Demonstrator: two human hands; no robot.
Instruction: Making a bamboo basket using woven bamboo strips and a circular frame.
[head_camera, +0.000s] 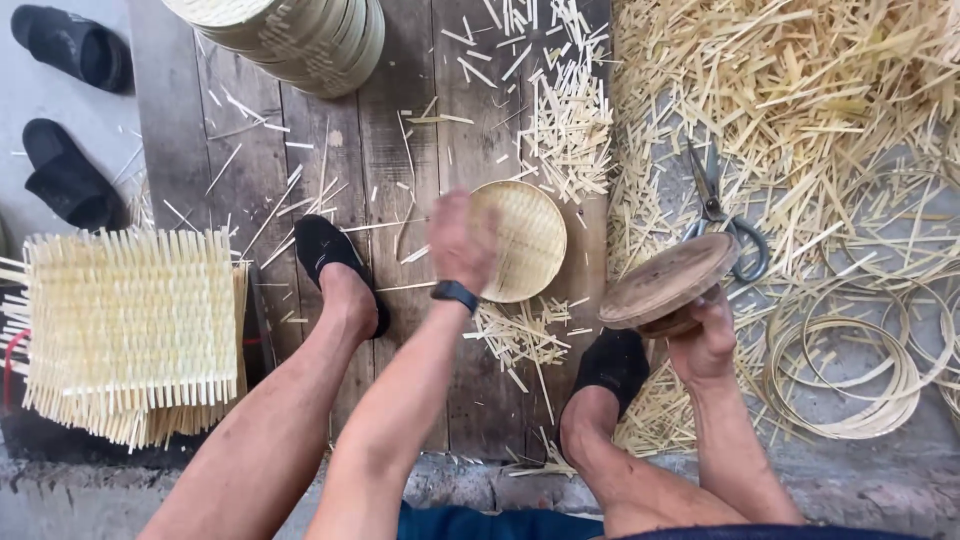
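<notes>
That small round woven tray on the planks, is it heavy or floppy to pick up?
The round woven tray probably lifts lightly, being thin woven strips. Its bound rim suggests it stays fairly stiff. Lying flat, it seems unlikely to roll, though it may slide on the wooden planks.

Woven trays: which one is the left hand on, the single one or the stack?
The single round woven tray at the left hand, flat on the planks. The stack of trays sits untouched at the top edge.

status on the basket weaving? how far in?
Done: a stack of finished round bamboo trays stands at the top of the boards. In hand: the left hand, blurred, is on a small round woven bamboo tray; the right hand holds a round wooden disc. Left: a pile of flat woven square mats, thin bamboo hoops and grey scissors lie unused.
</notes>
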